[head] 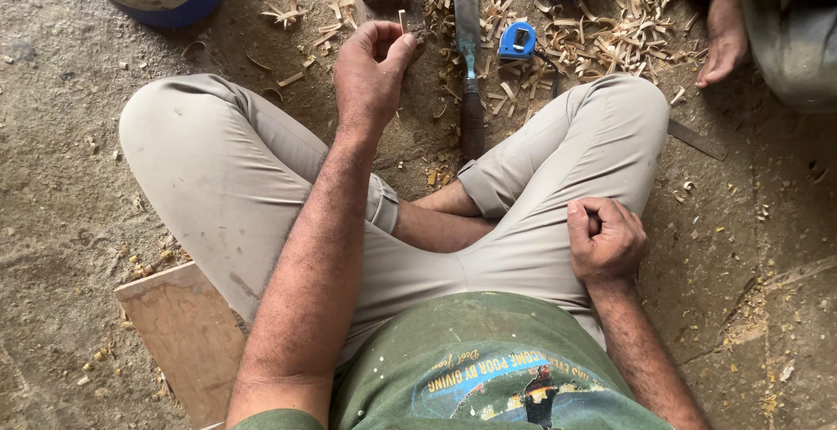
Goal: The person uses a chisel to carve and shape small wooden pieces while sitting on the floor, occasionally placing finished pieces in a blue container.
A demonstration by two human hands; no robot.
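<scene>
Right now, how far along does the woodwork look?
Much carving looks done: wood shavings litter the floor. In hand: the left hand pinches a small wooden peg; the right hand rests closed on the thigh. The chisel lies unused, so further cuts probably remain.

a dusty concrete floor [61, 221] strewn with wood shavings [602, 29]. a plywood board [187, 338] lies flat on it.

left hand [370, 68] raised forward, fingers pinched, right hand [604, 238] curled in loose fist at thigh
</scene>
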